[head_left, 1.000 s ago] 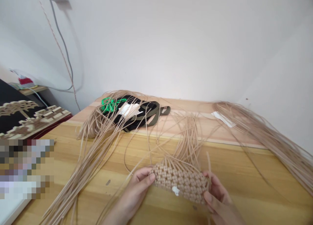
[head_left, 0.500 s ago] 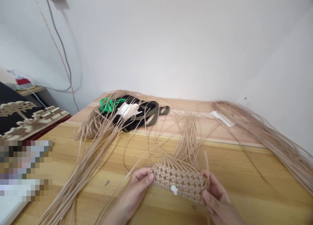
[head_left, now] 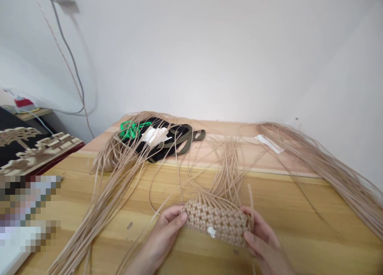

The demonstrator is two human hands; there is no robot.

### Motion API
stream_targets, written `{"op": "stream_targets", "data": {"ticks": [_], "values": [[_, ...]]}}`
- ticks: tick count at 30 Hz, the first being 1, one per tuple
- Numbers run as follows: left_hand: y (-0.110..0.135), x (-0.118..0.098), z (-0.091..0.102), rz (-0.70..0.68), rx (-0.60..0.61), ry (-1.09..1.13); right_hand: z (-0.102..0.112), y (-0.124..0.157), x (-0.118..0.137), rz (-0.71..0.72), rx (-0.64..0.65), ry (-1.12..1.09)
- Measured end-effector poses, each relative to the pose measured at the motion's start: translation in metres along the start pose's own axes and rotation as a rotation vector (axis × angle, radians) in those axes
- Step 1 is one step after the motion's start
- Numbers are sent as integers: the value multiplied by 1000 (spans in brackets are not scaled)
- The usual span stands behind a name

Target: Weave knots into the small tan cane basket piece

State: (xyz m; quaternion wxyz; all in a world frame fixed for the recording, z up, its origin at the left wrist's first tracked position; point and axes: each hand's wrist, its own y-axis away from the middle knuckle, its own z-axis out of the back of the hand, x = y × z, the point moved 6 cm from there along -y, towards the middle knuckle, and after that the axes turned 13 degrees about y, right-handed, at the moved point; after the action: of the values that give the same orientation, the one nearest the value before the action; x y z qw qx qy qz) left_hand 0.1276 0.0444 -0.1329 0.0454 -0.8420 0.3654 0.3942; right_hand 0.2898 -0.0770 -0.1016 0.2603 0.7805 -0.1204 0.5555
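A tan woven piece [head_left: 217, 219], knotted from flat strands, is held up above the near part of the table. My left hand [head_left: 170, 225] pinches its left end between thumb and fingers. At the opposite end, my right hand [head_left: 261, 235] grips it, thumb in front and fingers behind. A small white scrap [head_left: 212, 232] sticks to the weave's lower front. Loose strands [head_left: 229, 167] fan out from its upper edge toward the back of the table. One short strand end [head_left: 250, 199] stands up beside my right fingers.
A long strand bundle [head_left: 98, 211] lies at left, another bundle [head_left: 323, 163] at right with a white wrap [head_left: 269, 143]. Behind are a black bag [head_left: 152, 147], green cord [head_left: 130, 130] and white paper [head_left: 156, 136]. Wooden cut-outs [head_left: 38, 151] stand on the left. A wall [head_left: 209, 55] rises behind the table.
The whole view has shifted slightly, so the hands and woven piece appear a little further left. Both hands keep the same hold on the weave.
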Motion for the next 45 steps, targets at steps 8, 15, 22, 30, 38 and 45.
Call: {"op": "stream_targets", "data": {"ticks": [8,15,22,30,38,45], "values": [[1,-3,-5,-20,30,-89,-1,-3,-6,139,4,132],[1,-2,-2,5,12,-37,1,-1,-10,128,22,234],[1,1,-1,32,2,31,-1,3,-6,13,-25,77],[2,-1,-2,13,4,23,9,5,-9,-40,-135,165],[3,-9,-6,-244,-69,-165,-3,2,-10,30,-18,163],[4,-8,-12,-185,-92,-196,1,0,-17,19,-25,212]]}}
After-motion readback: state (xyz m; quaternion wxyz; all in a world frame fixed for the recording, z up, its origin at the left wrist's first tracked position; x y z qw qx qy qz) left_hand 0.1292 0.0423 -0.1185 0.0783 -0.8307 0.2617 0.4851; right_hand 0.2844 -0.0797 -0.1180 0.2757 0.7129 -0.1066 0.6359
